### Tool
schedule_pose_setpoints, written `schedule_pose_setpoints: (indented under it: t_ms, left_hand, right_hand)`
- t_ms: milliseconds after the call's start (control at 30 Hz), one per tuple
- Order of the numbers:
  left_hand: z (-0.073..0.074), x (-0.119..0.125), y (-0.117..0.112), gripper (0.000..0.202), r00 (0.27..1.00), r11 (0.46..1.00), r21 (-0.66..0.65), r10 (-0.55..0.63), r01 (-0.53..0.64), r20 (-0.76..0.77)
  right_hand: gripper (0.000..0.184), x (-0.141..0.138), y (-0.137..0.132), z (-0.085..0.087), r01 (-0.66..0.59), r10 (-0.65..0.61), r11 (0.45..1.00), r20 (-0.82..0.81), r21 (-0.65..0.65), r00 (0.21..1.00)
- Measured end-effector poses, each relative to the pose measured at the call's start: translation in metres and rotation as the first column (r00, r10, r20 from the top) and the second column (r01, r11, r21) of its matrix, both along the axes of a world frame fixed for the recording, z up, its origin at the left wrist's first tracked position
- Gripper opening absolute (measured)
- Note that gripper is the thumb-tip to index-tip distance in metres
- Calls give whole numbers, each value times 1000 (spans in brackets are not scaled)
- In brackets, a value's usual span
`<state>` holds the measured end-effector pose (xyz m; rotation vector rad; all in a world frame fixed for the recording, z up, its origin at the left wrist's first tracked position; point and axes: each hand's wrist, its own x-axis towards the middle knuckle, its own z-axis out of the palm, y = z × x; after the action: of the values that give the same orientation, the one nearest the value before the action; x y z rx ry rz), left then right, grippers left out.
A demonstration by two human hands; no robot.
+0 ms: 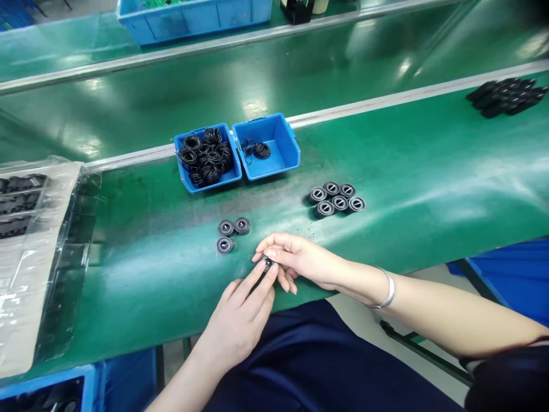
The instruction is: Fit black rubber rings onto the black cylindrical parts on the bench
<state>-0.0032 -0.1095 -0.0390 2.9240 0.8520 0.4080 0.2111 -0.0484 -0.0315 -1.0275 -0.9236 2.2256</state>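
Note:
Between my two hands, close to the front edge of the green worktop (163,297), is a small round black part (267,263). My left hand (242,317) pinches it from the near side with the fingertips. On its far side, the thumb and fingers of my right hand (295,257) grip it too. Much of the part is hidden by my fingers. Just beyond my left hand lie three black round parts (226,228) with a small slot in the middle. Several taller black cylinders (340,203) with a slotted top stand together beyond my right hand.
A blue bin (189,180) holds many black rings; the blue bin (285,151) beside it holds a few. Black cylindrical pieces (506,97) are stacked far right. At left lies a cardboard sheet with clear trays (47,274). A larger blue crate (193,23) sits on the back ledge.

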Motion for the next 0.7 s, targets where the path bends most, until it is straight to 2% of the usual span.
schedule_pose_setpoints:
  t_ms: [267, 500, 700]
  left_hand:
    - [-3, 1, -5, 41, 1000, 1000, 20, 7, -8, 20]
    - [-6, 3, -6, 39, 999, 999, 40, 35, -36, 24]
    - [4, 0, 7, 35, 995, 988, 118, 99, -99, 7]
  right_hand:
    - [26, 5, -3, -4, 47, -50, 999, -131, -26, 990]
    - [23, 2, -4, -5, 8, -3, 999, -109, 49, 994]
    - [30, 1, -12, -6, 181, -174, 980, -96, 80, 980]
